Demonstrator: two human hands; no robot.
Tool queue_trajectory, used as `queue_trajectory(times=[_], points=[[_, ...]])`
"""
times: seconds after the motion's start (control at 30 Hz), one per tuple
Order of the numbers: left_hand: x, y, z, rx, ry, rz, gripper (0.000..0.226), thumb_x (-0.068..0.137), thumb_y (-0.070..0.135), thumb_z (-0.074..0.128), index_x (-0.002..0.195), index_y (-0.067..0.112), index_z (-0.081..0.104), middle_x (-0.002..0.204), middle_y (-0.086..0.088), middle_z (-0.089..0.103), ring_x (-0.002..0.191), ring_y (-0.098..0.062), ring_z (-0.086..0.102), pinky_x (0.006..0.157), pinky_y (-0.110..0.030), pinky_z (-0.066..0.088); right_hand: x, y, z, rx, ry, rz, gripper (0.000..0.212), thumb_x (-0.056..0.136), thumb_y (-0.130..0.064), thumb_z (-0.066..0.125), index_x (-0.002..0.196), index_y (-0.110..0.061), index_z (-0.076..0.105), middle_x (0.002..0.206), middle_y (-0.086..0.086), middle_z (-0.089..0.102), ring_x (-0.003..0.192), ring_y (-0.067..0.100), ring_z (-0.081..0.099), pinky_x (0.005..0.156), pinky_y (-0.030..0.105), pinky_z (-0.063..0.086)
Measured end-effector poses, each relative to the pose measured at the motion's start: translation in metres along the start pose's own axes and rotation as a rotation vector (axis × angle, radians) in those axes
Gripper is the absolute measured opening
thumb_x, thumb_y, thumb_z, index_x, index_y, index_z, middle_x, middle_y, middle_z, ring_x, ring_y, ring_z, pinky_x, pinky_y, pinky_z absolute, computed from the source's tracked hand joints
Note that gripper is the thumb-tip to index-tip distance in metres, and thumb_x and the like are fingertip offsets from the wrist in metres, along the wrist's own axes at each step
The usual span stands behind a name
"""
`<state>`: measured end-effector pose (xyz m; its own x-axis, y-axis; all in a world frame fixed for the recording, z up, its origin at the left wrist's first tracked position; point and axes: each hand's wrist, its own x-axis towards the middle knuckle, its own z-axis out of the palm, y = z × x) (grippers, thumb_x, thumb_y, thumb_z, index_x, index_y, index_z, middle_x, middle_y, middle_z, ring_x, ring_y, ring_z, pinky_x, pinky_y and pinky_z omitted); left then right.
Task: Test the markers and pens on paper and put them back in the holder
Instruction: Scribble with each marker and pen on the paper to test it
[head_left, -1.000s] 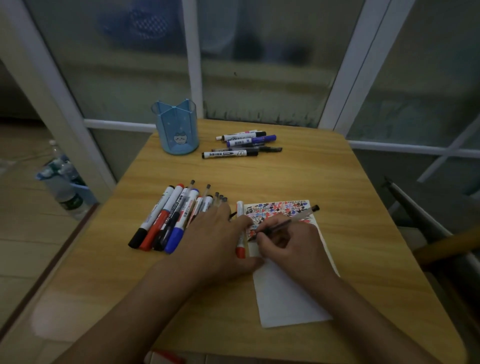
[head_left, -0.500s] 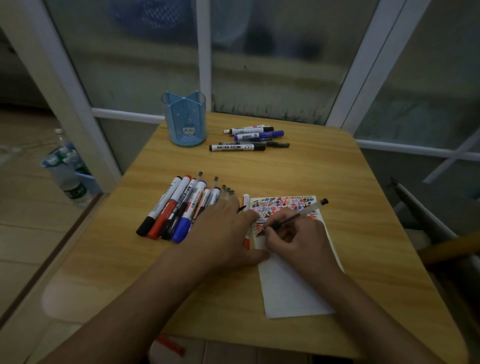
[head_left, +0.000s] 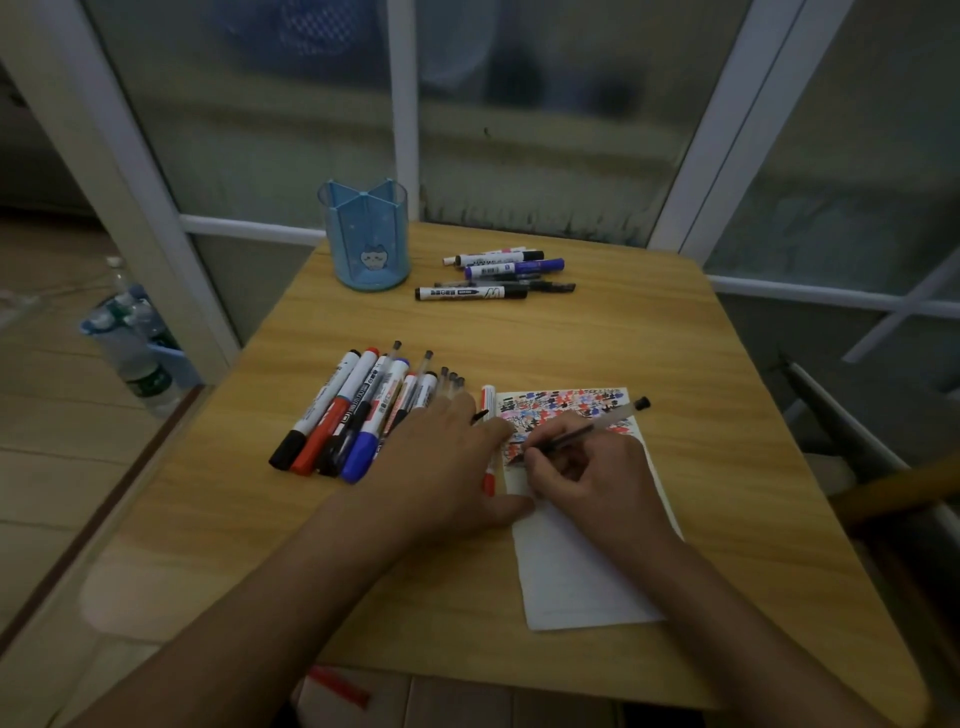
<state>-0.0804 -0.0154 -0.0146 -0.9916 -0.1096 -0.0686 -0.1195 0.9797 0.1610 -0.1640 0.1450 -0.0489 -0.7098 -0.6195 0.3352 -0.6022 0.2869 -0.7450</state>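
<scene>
The right hand (head_left: 587, 480) pinched a pen (head_left: 582, 430), tip on the paper (head_left: 576, 571). The left hand (head_left: 441, 467) lay flat, fingers straight, beside it, near the markers (head_left: 353, 415).

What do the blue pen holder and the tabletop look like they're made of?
The pen holder looks like translucent blue plastic: light passes through its walls and its inner dividers show. The tabletop looks like wood or a wood-grain laminate, with a smooth pale surface and grain streaks; which one cannot be told.
</scene>
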Motion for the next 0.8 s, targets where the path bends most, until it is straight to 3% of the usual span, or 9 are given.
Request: queue_trajectory(times=[0.13,0.23,0.37,0.5,0.67,0.8], points=[[0.0005,0.0003,0.0001,-0.001,-0.007,0.0,0.083,0.078,0.079,0.05,0.146,0.035,0.033,0.135,-0.004,0.041,0.122,-0.02,0.042,0.1,-0.038,0.04,0.0005,0.0022,0.0003,0.014,-0.001,0.042,0.011,0.08,-0.022,0.069,0.084,-0.032,0.068,0.07,-0.008,0.07,0.066,0.005,0.067,0.059,0.023,0.054],[0.0003,0.0002,0.0,0.005,-0.012,-0.001,0.083,0.079,0.078,0.05,0.147,0.035,0.031,0.137,-0.005,0.04,0.124,-0.021,0.041,0.101,-0.038,0.039,0.0004,0.003,0.0002,-0.001,-0.001,0.025,0.016,0.085,-0.013,0.072,0.087,-0.029,0.069,0.071,-0.008,0.071,0.066,0.004,0.067,0.061,0.023,0.055],[0.0001,0.0006,0.0002,0.002,-0.014,0.0,0.083,0.079,0.078,0.05,0.147,0.036,0.031,0.138,-0.004,0.04,0.124,-0.021,0.04,0.102,-0.038,0.039,0.0001,0.0024,-0.0002,0.017,-0.003,0.036,0.015,0.081,-0.018,0.07,0.084,-0.032,0.067,0.07,-0.007,0.07,0.066,0.005,0.067,0.06,0.024,0.055],[0.0008,0.0002,0.0009,0.001,-0.01,-0.001,0.083,0.078,0.078,0.05,0.147,0.035,0.032,0.137,-0.004,0.041,0.123,-0.021,0.041,0.101,-0.037,0.039,-0.0002,0.0017,0.0,0.014,-0.038,-0.001,0.016,0.083,-0.016,0.071,0.088,-0.031,0.068,0.074,-0.012,0.069,0.07,0.0,0.067,0.062,0.011,0.05],[0.0007,0.0016,-0.0002,0.007,-0.021,-0.003,0.082,0.08,0.077,0.049,0.147,0.035,0.031,0.138,-0.005,0.04,0.125,-0.021,0.04,0.102,-0.038,0.037,0.0003,0.0021,-0.0002,0.032,-0.005,0.034,0.01,0.078,-0.025,0.065,0.083,-0.034,0.066,0.07,-0.009,0.069,0.067,0.003,0.067,0.059,0.02,0.053],[0.0008,0.0009,-0.0002,0.015,-0.015,0.002,0.082,0.08,0.077,0.048,0.148,0.035,0.029,0.136,-0.004,0.041,0.123,-0.02,0.04,0.101,-0.037,0.037,0.0007,0.0027,0.0001,0.021,-0.03,-0.011,0.014,0.082,-0.024,0.067,0.087,-0.037,0.065,0.074,-0.015,0.069,0.07,-0.001,0.067,0.061,0.013,0.051]])
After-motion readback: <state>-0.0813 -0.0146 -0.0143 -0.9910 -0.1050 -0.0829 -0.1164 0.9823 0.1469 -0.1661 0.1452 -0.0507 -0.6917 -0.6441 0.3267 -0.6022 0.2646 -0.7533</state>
